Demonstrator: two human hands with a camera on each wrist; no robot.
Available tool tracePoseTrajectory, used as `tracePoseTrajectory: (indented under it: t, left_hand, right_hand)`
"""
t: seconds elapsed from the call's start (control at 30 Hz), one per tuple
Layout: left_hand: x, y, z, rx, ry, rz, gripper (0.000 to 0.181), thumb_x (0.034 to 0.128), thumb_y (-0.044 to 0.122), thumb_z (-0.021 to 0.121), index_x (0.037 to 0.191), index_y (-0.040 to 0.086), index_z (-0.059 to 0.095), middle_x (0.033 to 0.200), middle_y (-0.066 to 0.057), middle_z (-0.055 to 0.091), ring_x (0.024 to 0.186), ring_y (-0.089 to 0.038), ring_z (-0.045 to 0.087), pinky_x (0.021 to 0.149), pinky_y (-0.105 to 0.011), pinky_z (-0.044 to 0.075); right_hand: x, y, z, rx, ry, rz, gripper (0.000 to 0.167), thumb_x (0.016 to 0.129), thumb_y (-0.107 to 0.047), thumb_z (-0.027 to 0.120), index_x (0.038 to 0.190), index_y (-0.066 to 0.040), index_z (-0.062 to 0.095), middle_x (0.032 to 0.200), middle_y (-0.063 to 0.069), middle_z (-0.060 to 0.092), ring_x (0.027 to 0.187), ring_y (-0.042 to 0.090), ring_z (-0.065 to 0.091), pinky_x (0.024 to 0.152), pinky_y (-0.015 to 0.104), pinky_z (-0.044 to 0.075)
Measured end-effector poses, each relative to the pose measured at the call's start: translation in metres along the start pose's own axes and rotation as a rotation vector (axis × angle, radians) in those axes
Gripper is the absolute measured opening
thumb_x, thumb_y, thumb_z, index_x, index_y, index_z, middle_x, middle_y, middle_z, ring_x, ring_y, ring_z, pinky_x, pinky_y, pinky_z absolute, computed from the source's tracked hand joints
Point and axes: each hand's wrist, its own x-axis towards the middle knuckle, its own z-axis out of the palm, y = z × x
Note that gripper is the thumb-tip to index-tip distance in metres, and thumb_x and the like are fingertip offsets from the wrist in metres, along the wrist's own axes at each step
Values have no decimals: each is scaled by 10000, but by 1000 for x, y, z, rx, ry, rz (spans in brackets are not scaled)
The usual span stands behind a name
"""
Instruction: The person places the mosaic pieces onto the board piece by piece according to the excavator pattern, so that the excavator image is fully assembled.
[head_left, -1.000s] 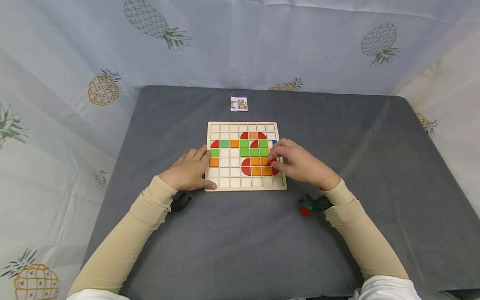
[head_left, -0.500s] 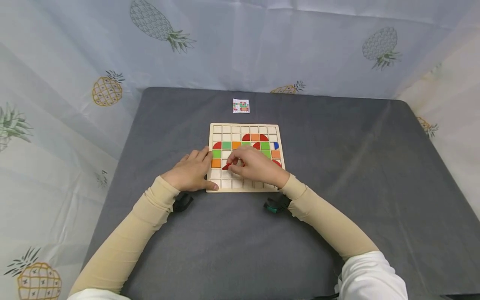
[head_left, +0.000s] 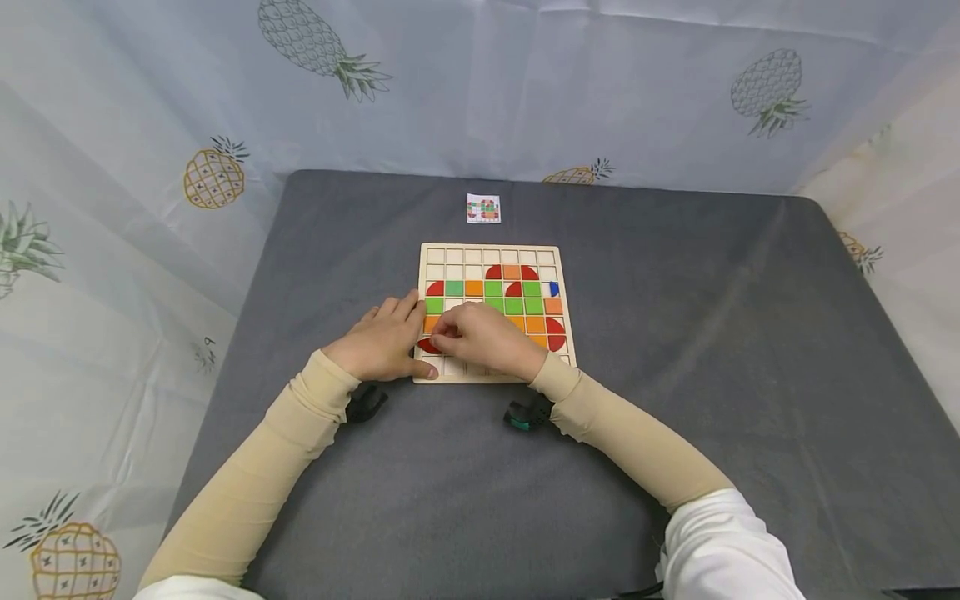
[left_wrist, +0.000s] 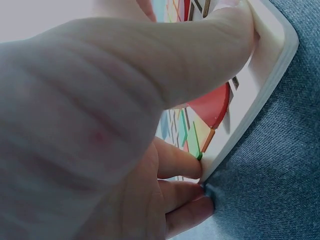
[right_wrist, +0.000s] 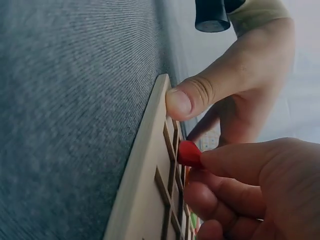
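Observation:
A wooden grid board (head_left: 495, 377) lies on the table, with red, green and orange tiles set in its squares. My left hand (head_left: 378, 340) rests along the board's left edge; in the left wrist view its thumb (left_wrist: 215, 55) lies on the board's rim, and its other fingers reach along the edge. Reaching across the board, my right hand (head_left: 483, 337) pinches a red quarter-round tile (right_wrist: 189, 153) between thumb and fingers. That tile is at the left column, just under an orange square (head_left: 432, 324). My right hand covers several squares in the middle.
A small printed card (head_left: 483, 209) with a coloured grid pattern lies behind the board. The table (head_left: 712, 350) has a dark grey cloth cover. A white pineapple-print curtain (head_left: 600, 92) hangs behind and at the sides. Dark wrist devices (head_left: 367, 404) sit under both wrists.
My right hand has carried the red tile from the board's right side leftward to the left column, beside my left hand. The left hand has stayed at the board's edge.

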Motion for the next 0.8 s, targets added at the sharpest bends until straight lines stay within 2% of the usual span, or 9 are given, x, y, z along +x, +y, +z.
tracePoseTrajectory:
  t: [0.2, 0.33, 0.5, 0.63, 0.8]
  left_hand:
    - [0, -1, -1, -2, -7, -5, 1051, 882, 505, 749, 1587, -57, 209, 1675, -275, 123, 1509, -434, 238, 1193, -662, 259]
    - [1, -1, 0, -2, 8, -1, 1037, 876, 507, 754, 1577, -57, 240, 1668, -279, 152, 1488, -439, 271, 1185, -666, 273]
    - [-1, 0, -1, -12, 9, 1, 1037, 882, 495, 752, 1582, -58, 224, 1669, -278, 148, 1494, -442, 264, 1179, -672, 275]
    - [-1, 0, 0, -13, 7, 1, 1036, 887, 490, 750, 1585, -59, 217, 1670, -279, 143, 1497, -443, 259, 1181, -673, 273]
    - [1, 0, 1, -25, 15, 1, 1018, 880, 487, 757, 1573, -63, 252, 1664, -288, 154, 1488, -444, 273, 1181, -677, 266]
  right_hand:
    - [-2, -2, 0, -130, 46, 6, 133, 961, -215, 646, 902, -148, 745, 763, -49, 666, 767, 132, 568, 656, 257, 463]
    - [-3, -1, -1, -154, 54, -29, 133, 971, -170, 631, 1048, -141, 736, 890, -23, 665, 810, 126, 561, 674, 249, 467]
    - [-4, -2, -1, -198, -8, -128, 250, 973, -180, 642, 1207, -194, 730, 967, -16, 622, 837, 122, 526, 691, 245, 456]
    - [-4, -4, 1, -225, -29, -142, 226, 967, -216, 674, 1185, -210, 736, 927, -14, 584, 832, 133, 503, 676, 246, 435]
    - [-3, -5, 2, -245, -23, -143, 203, 969, -164, 662, 1149, -210, 742, 931, -28, 591, 874, 132, 511, 725, 258, 440]
